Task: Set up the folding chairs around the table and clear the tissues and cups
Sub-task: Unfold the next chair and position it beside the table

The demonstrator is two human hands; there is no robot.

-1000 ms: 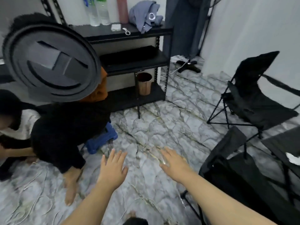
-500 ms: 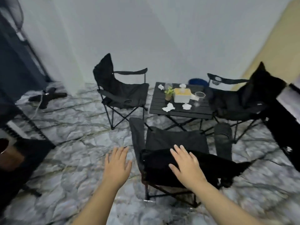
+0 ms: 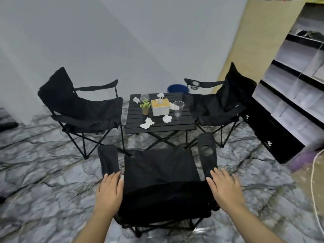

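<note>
Near chair (image 3: 157,172) unfolded, near side of table (image 3: 133,127), facing it. Left hand (image 3: 109,190) and right hand (image 3: 225,187) flat either side of its back, fingers straight, gripping nothing. Grip both sides evenly, push straight, stop short of table legs. Tissues (image 3: 147,123), cup (image 3: 178,106) uncleared.

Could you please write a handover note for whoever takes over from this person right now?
Left hand: open, fingers straight, at the rear of the near chair's left armrest.
Right hand: open, at the rear of its right armrest.
Things: left chair and right chair stand unfolded beside the table; on it lie crumpled tissues, an upright clear cup, a second cup near the far edge, a tissue box and a small plant.
Done: three chairs unfolded round the table.
Left: settle the near chair, then clear tissues and cups.
</note>
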